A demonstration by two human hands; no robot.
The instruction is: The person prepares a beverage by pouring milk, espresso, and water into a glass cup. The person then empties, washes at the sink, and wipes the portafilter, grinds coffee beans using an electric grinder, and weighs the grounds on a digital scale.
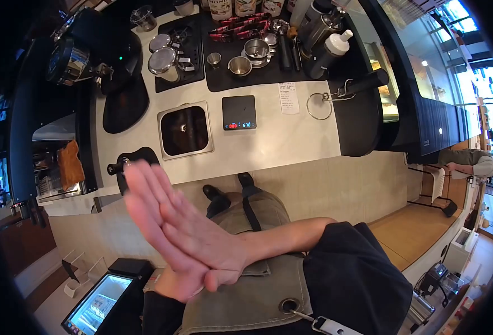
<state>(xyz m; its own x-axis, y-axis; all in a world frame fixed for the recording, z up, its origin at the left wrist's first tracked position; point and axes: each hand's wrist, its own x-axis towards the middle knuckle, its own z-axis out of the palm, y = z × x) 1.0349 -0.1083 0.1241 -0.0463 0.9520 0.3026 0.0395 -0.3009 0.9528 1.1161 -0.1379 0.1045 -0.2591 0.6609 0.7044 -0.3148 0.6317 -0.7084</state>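
Head view: right hand (218,243) laid flat against the left hand (165,243), both opened out, nothing seen in either, though what's between the palms can't be told. Pressed like that, probably rubbing or dusting off. Nearest the fingertips, the black tool (112,168) sits on a small mat (143,155) at the tabletop (280,151) edge, likely parked there for easy reach. It's dark, round-ended, with a bit of shine, partly hidden by blurred fingers; contact, can't tell. Scale's (239,110) lit, beside the sink (209,146).
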